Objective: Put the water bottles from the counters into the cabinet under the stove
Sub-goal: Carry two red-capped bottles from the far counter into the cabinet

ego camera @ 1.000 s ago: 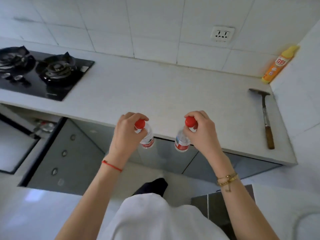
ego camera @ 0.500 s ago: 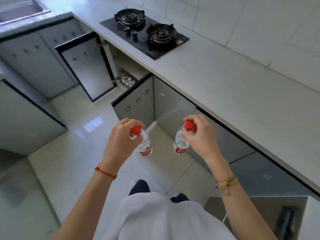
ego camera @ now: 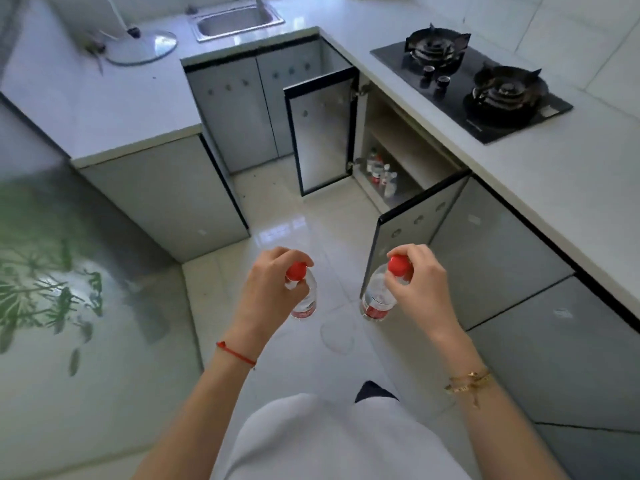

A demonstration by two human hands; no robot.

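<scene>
My left hand (ego camera: 273, 289) grips a small clear water bottle (ego camera: 306, 299) with a red cap and red label, held by its neck above the floor. My right hand (ego camera: 420, 289) holds a second, matching water bottle (ego camera: 377, 299) the same way. Ahead and to the right, the cabinet under the black gas stove (ego camera: 474, 88) stands with both doors (ego camera: 322, 133) swung open. Several red-capped bottles (ego camera: 379, 171) stand on its bottom shelf. Both hands are over the floor, well short of the cabinet.
The right cabinet door (ego camera: 412, 220) juts out just beyond my right hand. A white counter (ego camera: 104, 109) with a glass lid (ego camera: 142, 46) and sink (ego camera: 235, 20) lies to the left and back. A glass pane (ego camera: 52, 271) reflecting a plant is on the left.
My view has swung left from the counter toward the stove cabinet, which now lies ahead. Both hands still carry their bottles, now over the floor.
</scene>
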